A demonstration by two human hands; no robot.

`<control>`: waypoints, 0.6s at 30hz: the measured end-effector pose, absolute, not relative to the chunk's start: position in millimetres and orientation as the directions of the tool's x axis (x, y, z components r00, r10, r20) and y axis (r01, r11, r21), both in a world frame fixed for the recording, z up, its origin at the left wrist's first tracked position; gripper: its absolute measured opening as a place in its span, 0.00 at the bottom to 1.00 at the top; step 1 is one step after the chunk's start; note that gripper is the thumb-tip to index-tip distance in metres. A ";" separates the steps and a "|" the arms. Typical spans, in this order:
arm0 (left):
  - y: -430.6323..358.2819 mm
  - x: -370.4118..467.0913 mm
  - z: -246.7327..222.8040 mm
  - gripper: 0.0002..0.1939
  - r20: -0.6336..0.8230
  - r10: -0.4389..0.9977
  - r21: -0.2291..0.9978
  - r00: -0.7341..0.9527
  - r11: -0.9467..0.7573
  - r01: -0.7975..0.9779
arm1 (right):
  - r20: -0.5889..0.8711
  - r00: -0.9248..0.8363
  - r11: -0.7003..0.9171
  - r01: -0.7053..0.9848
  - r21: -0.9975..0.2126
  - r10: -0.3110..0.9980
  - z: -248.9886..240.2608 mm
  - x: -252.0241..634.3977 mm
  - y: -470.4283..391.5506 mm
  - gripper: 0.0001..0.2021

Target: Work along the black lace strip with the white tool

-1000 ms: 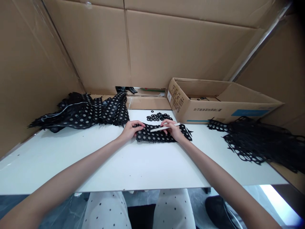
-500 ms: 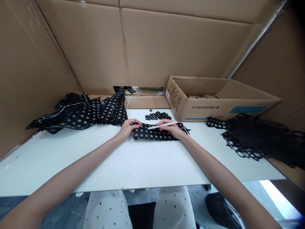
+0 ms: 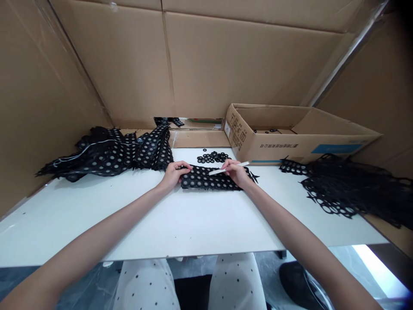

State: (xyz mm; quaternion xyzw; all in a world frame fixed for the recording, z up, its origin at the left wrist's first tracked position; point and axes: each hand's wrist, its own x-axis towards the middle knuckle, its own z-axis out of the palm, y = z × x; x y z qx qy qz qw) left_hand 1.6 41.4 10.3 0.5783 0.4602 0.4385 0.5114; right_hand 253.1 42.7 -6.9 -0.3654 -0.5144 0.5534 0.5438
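A black sheet (image 3: 206, 178) with rows of pale-centred round pieces lies flat on the white table (image 3: 193, 219). My left hand (image 3: 174, 173) pinches the sheet's upper left corner between thumb and fingers. Closed around a thin white stick (image 3: 217, 171), my right hand (image 3: 237, 173) rests over the right part of the sheet. The stick's left tip points at the sheet's upper middle; whether it touches cannot be made out. Just behind the sheet is a loose pile of small black rings (image 3: 213, 157), with one ring (image 3: 204, 150) apart from it.
A heap of dotted black sheets (image 3: 112, 155) lies at the left. At the back right stands an open cardboard box (image 3: 280, 146) with a few rings inside. Black perforated scraps (image 3: 361, 185) cover the table's right end. Tall cardboard walls (image 3: 245, 60) enclose the back and sides.
My right hand has shifted slightly to the right with the white stick, whose tip has moved right across the sheet. My left hand keeps its place at the corner.
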 end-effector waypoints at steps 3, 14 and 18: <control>39.4 2.5 10.9 0.07 0.050 0.985 0.994 0.168 -0.065 0.084 | 0.176 -0.183 0.143 -0.182 -0.973 0.967 -7.9 253.5 42.3 0.06; 35.1 4.7 34.3 0.07 0.250 0.951 0.954 0.179 -0.274 0.123 | 0.214 -0.361 0.263 0.091 -0.961 0.908 5.3 246.4 29.2 0.11; 36.8 2.7 28.7 0.06 0.279 0.935 0.938 0.218 -0.315 0.148 | 0.207 -0.375 0.254 0.080 -0.964 0.904 6.9 244.2 28.9 0.11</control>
